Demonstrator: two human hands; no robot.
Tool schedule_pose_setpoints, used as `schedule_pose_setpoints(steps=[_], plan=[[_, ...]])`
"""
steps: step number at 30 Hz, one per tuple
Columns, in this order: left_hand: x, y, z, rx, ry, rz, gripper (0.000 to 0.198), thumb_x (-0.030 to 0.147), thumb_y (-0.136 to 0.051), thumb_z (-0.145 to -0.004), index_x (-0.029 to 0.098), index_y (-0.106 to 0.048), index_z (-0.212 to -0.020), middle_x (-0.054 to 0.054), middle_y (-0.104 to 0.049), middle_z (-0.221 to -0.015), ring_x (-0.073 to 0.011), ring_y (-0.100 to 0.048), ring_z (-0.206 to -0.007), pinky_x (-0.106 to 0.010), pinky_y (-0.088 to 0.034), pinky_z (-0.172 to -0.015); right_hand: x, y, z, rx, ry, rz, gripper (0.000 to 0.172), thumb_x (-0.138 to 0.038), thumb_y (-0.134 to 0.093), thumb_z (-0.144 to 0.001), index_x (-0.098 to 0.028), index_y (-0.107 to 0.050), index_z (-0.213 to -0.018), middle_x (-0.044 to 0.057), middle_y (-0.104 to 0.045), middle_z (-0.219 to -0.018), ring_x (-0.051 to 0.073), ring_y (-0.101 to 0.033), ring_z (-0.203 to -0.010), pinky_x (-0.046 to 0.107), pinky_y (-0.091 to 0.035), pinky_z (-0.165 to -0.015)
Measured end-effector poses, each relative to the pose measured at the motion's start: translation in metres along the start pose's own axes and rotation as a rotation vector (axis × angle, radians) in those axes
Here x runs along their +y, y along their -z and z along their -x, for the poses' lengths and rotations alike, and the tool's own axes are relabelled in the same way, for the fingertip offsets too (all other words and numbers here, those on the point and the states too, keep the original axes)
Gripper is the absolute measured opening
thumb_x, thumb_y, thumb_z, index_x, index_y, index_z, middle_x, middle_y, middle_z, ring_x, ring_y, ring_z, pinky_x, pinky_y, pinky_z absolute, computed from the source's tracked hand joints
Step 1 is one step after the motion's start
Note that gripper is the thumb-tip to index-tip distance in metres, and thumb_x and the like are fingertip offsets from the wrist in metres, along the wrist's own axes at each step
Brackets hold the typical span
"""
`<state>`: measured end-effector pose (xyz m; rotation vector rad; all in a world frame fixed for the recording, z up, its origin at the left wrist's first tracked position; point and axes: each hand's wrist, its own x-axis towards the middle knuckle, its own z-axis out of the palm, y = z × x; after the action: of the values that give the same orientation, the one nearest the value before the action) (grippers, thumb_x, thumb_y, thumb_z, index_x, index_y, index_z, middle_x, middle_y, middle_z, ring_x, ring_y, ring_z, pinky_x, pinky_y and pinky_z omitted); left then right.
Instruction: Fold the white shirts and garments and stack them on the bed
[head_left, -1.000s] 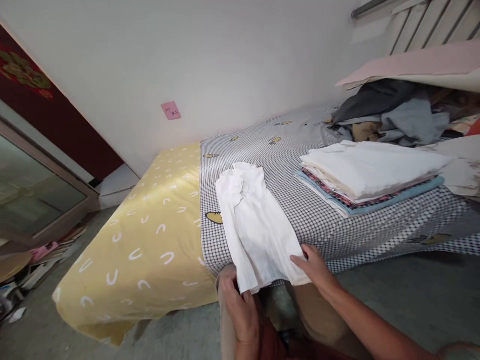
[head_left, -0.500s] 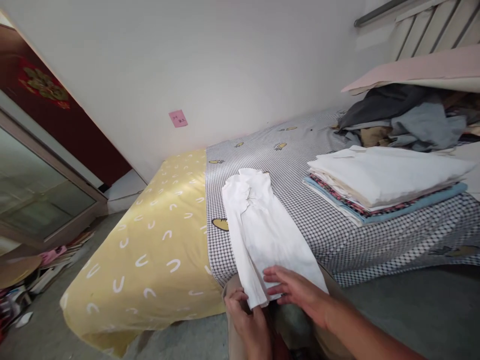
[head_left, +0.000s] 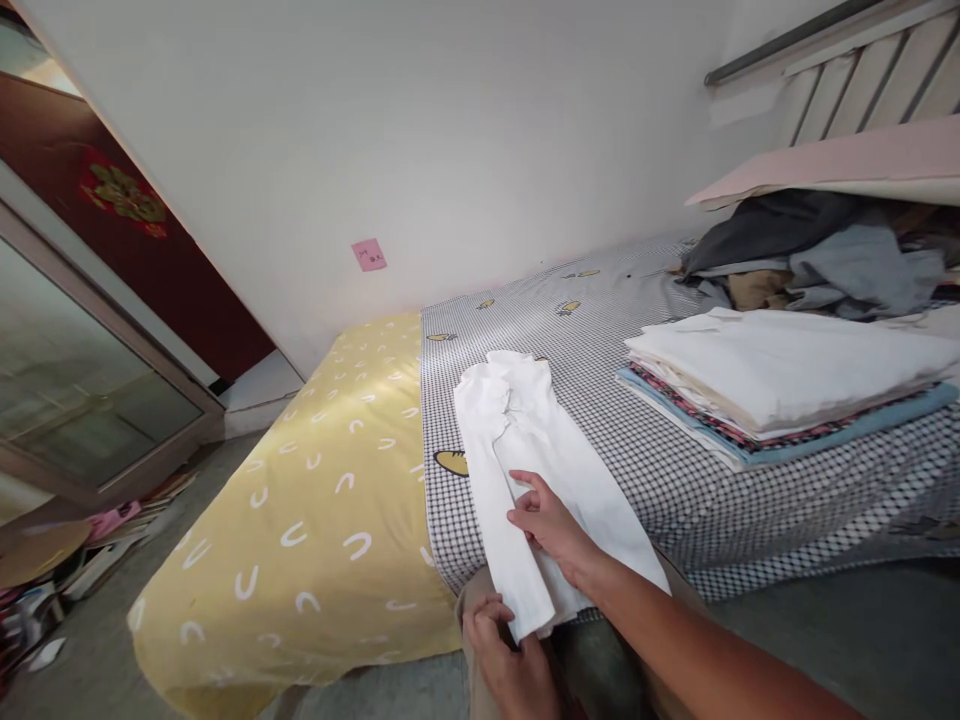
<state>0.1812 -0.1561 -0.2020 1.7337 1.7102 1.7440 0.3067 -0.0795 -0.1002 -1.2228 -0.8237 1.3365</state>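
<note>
A white shirt lies lengthwise on the bed's edge and partly over my knees, its ruffled collar end away from me. One sleeve is folded down along its left side. My left hand is closed on the cuff end of that sleeve, thumb on one side and fingers on the other. Over the middle of the shirt, my right hand has its fingers apart, the tips at the inner edge of the folded sleeve. Whether they press on the cloth, I cannot tell.
To the right, a stack of folded clothes sits on the checked sheet. Behind it are crumpled dark and grey clothes under a pink panel. A yellow patterned cover drapes the bed's left part. Clutter lies on the floor at left.
My right hand has moved up along the shirt, from near the hem to the sleeve's inner edge. The folded sleeve lies flatter and wider. My left hand stays at the cuff.
</note>
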Motion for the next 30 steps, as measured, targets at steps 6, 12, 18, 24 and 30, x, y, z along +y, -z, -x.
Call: schedule_pose_setpoints(steps=[6, 12, 18, 24, 30], plan=[[-0.001, 0.0, 0.001, -0.021, 0.017, -0.037, 0.025, 0.006, -0.054, -0.074, 0.024, -0.056, -0.092, -0.006, -0.06, -0.1, -0.0238, -0.061, -0.099, -0.038, -0.05, -0.086, 0.041, 0.024, -0.004, 0.103, 0.315, 0.499, 0.06, -0.013, -0.052, -0.074, -0.027, -0.06, -0.132, -0.004, -0.055, -0.081, 0.013, -0.05, -0.061, 0.029, -0.046, -0.066], [0.004, 0.0, 0.0, -0.116, -0.024, -0.233, 0.04, -0.001, -0.048, -0.074, 0.022, -0.065, -0.102, -0.011, -0.055, -0.114, -0.0282, -0.058, -0.111, -0.045, -0.049, -0.094, 0.064, 0.037, 0.016, 0.139, 0.421, 0.66, 0.049, -0.017, -0.045, -0.087, -0.025, -0.063, -0.132, 0.002, -0.06, -0.089, 0.016, -0.059, -0.07, 0.03, -0.052, -0.067], [0.023, 0.002, -0.005, -0.242, -0.035, -0.443, 0.041, -0.006, -0.046, -0.074, 0.02, -0.069, -0.096, -0.017, -0.052, -0.132, -0.0358, -0.052, -0.127, -0.057, -0.046, -0.103, 0.055, 0.038, 0.034, -0.034, 0.351, 1.177, 0.042, -0.012, -0.046, -0.089, -0.031, -0.078, -0.108, 0.004, -0.065, -0.099, 0.017, -0.067, -0.079, 0.026, -0.05, -0.067], [0.032, 0.007, -0.005, -0.391, -0.132, -0.551, 0.037, 0.0, -0.052, -0.08, 0.016, -0.073, -0.106, -0.021, -0.057, -0.141, -0.0402, -0.05, -0.132, -0.064, -0.04, -0.109, 0.062, 0.079, 0.04, -0.031, 0.298, 0.949, 0.035, -0.02, -0.045, -0.089, -0.025, -0.077, -0.1, 0.006, -0.072, -0.099, 0.021, -0.07, -0.092, 0.032, -0.052, -0.082], [0.028, 0.03, 0.016, -0.488, -0.206, -0.489, 0.027, 0.015, -0.051, -0.091, 0.024, -0.074, -0.101, -0.016, -0.056, -0.148, -0.0378, -0.05, -0.136, -0.069, -0.03, -0.114, 0.057, 0.156, 0.055, 0.306, 0.243, 0.643, 0.035, -0.046, -0.052, -0.082, -0.024, -0.076, -0.094, 0.009, -0.075, -0.094, 0.027, -0.068, -0.087, 0.039, -0.053, -0.08]])
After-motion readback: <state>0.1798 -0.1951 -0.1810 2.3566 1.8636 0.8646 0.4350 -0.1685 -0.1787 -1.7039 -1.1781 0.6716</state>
